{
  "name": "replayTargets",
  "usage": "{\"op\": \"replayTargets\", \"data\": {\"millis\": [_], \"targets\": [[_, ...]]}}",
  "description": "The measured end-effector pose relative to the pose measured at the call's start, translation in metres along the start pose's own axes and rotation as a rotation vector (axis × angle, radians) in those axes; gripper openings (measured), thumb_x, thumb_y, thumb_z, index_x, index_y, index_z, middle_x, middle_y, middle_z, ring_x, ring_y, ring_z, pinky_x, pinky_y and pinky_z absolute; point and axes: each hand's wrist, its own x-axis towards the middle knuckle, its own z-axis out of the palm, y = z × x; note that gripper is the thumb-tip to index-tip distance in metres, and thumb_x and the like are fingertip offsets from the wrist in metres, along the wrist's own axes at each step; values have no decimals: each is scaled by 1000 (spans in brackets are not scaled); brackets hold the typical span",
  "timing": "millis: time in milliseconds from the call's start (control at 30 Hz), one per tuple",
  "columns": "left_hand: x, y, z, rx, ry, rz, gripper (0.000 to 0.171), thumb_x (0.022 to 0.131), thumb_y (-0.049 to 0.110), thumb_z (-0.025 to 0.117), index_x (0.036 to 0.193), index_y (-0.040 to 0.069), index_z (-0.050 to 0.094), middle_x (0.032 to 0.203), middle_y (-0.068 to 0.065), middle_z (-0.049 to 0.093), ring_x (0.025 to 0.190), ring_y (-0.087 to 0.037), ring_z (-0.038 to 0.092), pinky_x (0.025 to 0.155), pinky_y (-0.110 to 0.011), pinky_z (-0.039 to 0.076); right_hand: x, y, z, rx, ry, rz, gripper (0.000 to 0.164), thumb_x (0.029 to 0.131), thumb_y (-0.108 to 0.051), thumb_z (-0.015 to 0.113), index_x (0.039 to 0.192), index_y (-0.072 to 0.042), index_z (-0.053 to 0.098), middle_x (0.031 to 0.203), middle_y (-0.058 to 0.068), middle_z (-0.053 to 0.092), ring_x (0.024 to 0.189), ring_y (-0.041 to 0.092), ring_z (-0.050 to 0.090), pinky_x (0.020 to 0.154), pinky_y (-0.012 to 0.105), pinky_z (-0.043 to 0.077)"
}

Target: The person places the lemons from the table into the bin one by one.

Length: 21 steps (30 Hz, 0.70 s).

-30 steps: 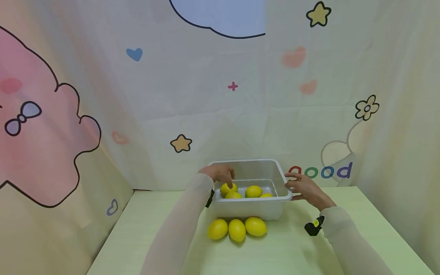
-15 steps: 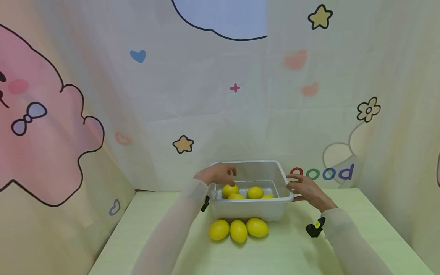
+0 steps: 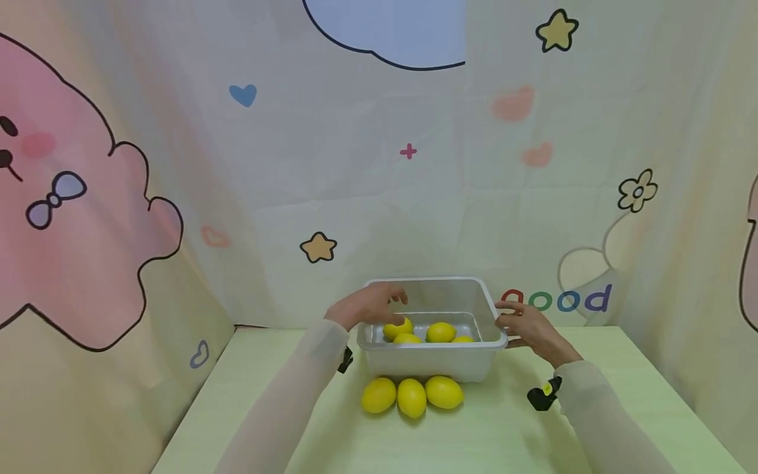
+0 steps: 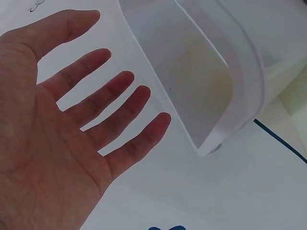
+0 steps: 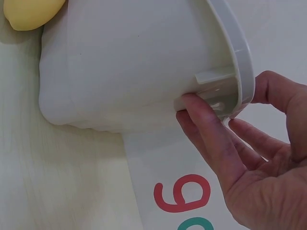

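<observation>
A white plastic bin (image 3: 429, 362) stands against the backdrop, with several yellow lemons (image 3: 441, 332) lying in it. My left hand (image 3: 368, 305) hovers over the bin's left side, above the left lemon (image 3: 398, 330). Its fingers are spread and it holds nothing, as the left wrist view confirms. At the bin's right end, my right hand (image 3: 533, 330) grips the rim. In the right wrist view, fingertips (image 5: 189, 101) press the outer wall below the rim (image 5: 242, 52), with another digit against the rim from the opposite side. The front wall partly hides the nearer lemons in the bin.
Three lemons (image 3: 411, 397) lie in a row on the pale table (image 3: 497, 434), just before the bin. A printed cloth backdrop (image 3: 331, 164) hangs close behind the bin, and more cloth (image 3: 705, 263) closes off the sides.
My left hand has drawn back to the left from the left lemon, and its fingers have spread apart. My right hand stays on the rim. The head view has shifted slightly.
</observation>
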Motion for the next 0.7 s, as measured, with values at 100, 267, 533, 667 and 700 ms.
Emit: {"op": "replayTargets", "data": {"millis": [100,267,533,667,700], "targets": [[-6,1,3,24,12,26,41,91,35,68,129,23,59,138,-3,55,123,-22,53,104,-42,48,0,1,0,-3,-3,-2,60,96,-19,57,149,-2,36,142,31,47,120,46,58,82,43,60],[-18,2,9,23,42,51,43,91,34,69,131,23,58,140,-1,54,126,-22,51,106,-42,47,1,2,1,-3,-7,-8,61,96,-20,57,150,-2,35,143,30,46,118,44,60,82,43,60],[-36,1,22,59,127,77,45,91,38,66,134,27,55,144,1,50,121,-21,55,104,-43,48,1,3,1,11,-4,-5,61,96,-21,59,150,-3,36,143,30,46,121,46,58,82,42,60],[-45,0,31,65,173,91,47,91,39,66,135,28,54,144,3,49,120,-21,56,103,-43,49,0,2,1,13,-3,-4,62,95,-23,60,150,-4,36,143,31,46,121,45,58,83,42,60],[-47,-1,33,70,182,94,47,91,39,66,135,29,54,145,4,48,120,-21,56,102,-42,49,0,1,1,12,-6,-7,63,95,-23,59,150,-3,35,143,31,45,120,45,58,83,42,60]]}}
